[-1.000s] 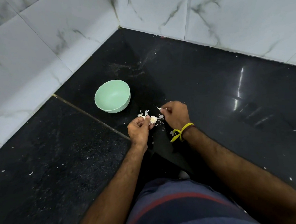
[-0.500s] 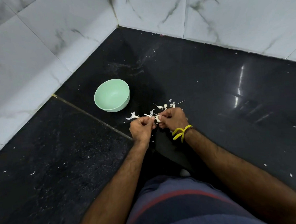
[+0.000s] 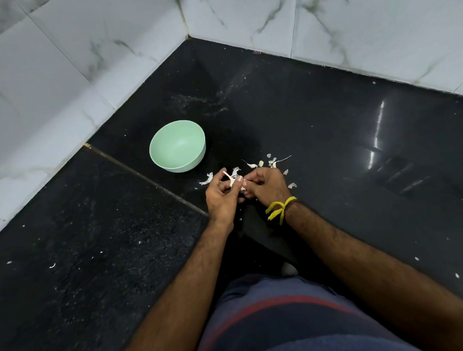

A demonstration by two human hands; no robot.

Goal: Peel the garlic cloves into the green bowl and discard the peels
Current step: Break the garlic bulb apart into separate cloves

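Hands meet over black polished stone counter [image 3: 316,122]: left hand [image 3: 220,197] w/ curled fingers grips small pale garlic clove [image 3: 234,182], right hand [image 3: 265,185] pinches at it, probably its papery skin, too small to tell. Round pale green plastic bowl [image 3: 177,146] sits upright near, just left of hands, apart from them. White papery peel scraps [image 3: 272,162] lie scattered on counter beyond right hand

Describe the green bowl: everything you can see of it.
The green bowl is a small, round, pale mint bowl with a smooth matte look, possibly plastic. It stands upright on the black countertop, near the tiled corner, beyond and left of the hands. Its inside looks bare; no clove shows in it. Neither hand touches it, and the scattered peels lie to its right, apart from it.
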